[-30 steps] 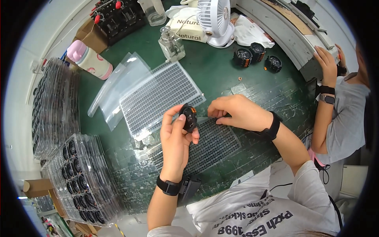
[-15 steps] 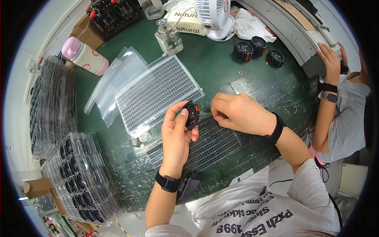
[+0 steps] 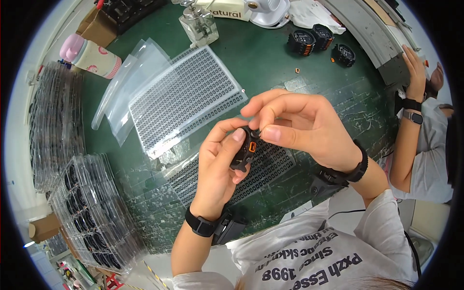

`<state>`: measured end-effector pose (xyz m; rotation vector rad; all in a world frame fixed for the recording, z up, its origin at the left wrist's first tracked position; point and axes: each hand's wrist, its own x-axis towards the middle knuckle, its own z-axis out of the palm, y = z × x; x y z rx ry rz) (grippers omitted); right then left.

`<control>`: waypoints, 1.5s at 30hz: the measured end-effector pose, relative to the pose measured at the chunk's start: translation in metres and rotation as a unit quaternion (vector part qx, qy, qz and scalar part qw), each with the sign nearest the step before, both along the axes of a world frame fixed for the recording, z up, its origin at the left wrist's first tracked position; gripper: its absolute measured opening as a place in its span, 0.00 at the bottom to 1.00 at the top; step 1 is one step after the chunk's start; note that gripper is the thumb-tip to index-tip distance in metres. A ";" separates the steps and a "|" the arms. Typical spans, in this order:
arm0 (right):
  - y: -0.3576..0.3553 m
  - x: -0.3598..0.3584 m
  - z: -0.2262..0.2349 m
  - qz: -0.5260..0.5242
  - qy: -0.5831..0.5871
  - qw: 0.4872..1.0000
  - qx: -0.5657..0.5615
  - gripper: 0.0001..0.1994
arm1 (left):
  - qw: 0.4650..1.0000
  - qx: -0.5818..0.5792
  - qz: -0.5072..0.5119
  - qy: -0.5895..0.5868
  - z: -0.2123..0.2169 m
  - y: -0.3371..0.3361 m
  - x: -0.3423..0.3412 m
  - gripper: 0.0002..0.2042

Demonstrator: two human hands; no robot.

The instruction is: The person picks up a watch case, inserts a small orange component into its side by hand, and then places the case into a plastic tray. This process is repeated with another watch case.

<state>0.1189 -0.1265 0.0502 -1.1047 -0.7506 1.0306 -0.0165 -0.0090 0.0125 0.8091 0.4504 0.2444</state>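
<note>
Between the thumb and fingers of my left hand (image 3: 213, 169) is a black watch case (image 3: 241, 155), tilted so that an orange-rimmed part on its side shows. My right hand (image 3: 311, 128) is at the case's upper end, thumb and fingertips pinched together there. Whatever sits in that pinch is too small and too covered to name. Under both hands lies a sheet of small black parts (image 3: 270, 169) in rows. Beyond my left hand, a second such sheet (image 3: 186, 94) rests on the green table (image 3: 261, 63).
Several black watch cases (image 3: 302, 42) and a small orange piece (image 3: 297, 70) lie far right. Clear film (image 3: 128, 94), a glass pump bottle (image 3: 199, 26) and a pink-lidded bottle (image 3: 92, 57) stand left. Stacked plastic trays (image 3: 92, 217) line the left edge. A co-worker's arm (image 3: 408, 140) is at right.
My right hand has come from above the near sheet to the watch case and now touches its upper end. The case has turned in my left hand. The whole view has shifted slightly.
</note>
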 end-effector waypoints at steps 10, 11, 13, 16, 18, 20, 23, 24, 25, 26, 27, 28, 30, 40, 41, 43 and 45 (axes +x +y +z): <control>0.000 0.001 -0.002 0.052 0.158 0.985 -0.039 0.07 | 0.999 0.001 0.042 -0.004 -0.004 -0.003 -0.001 0.10; 0.001 0.000 -0.002 0.052 0.182 0.981 -0.049 0.07 | 0.999 -0.004 0.046 -0.010 -0.005 -0.003 -0.002 0.10; 0.001 -0.001 -0.004 0.050 0.205 0.976 -0.059 0.07 | 0.999 -0.010 0.048 -0.016 -0.005 -0.003 -0.002 0.10; 0.001 -0.005 -0.012 0.034 0.113 0.993 -0.024 0.06 | 0.999 0.006 0.053 -0.010 -0.005 -0.002 -0.003 0.10; 0.001 -0.007 -0.013 0.013 0.078 0.997 -0.014 0.06 | 0.998 -0.003 0.054 -0.010 -0.005 -0.002 -0.003 0.10; 0.001 -0.008 -0.012 0.007 0.059 0.998 -0.022 0.06 | 0.998 0.001 0.054 -0.010 -0.004 -0.003 -0.003 0.10; 0.002 -0.009 -0.012 0.000 0.035 0.999 -0.026 0.06 | 0.998 0.003 0.054 -0.013 -0.005 -0.002 -0.003 0.09; 0.002 -0.009 -0.011 -0.001 0.031 0.999 -0.023 0.05 | 0.998 0.002 0.055 -0.016 -0.005 -0.002 -0.004 0.09; 0.002 -0.009 -0.010 -0.001 0.032 0.999 -0.023 0.05 | 0.998 0.001 0.055 -0.015 -0.004 -0.002 -0.003 0.09; 0.001 -0.009 -0.009 -0.003 0.031 0.999 -0.030 0.05 | 0.998 0.007 0.055 -0.013 -0.004 -0.002 -0.003 0.09; 0.001 -0.009 -0.008 -0.005 0.031 0.999 -0.037 0.06 | 0.998 0.013 0.054 -0.011 -0.003 -0.002 -0.003 0.09; 0.001 -0.008 -0.009 -0.004 0.031 0.999 -0.038 0.06 | 0.998 0.013 0.055 -0.010 -0.003 -0.002 -0.003 0.09; 0.001 -0.009 -0.009 -0.004 0.028 0.999 -0.029 0.06 | 0.999 0.013 0.051 -0.010 -0.003 -0.002 -0.003 0.09; 0.001 -0.011 -0.010 -0.006 0.026 0.999 -0.024 0.05 | 0.998 0.021 0.052 -0.013 -0.003 -0.003 -0.003 0.09; 0.001 -0.011 -0.011 -0.010 0.025 0.999 -0.020 0.05 | 0.998 0.034 0.057 0.005 -0.001 -0.004 -0.002 0.10; 0.001 -0.012 -0.012 -0.013 0.025 0.999 -0.017 0.05 | 0.997 0.047 0.063 0.023 0.001 -0.006 -0.001 0.11; 0.001 -0.012 -0.012 -0.015 0.021 1.000 -0.017 0.05 | 0.996 0.053 0.068 0.029 0.001 -0.006 0.000 0.11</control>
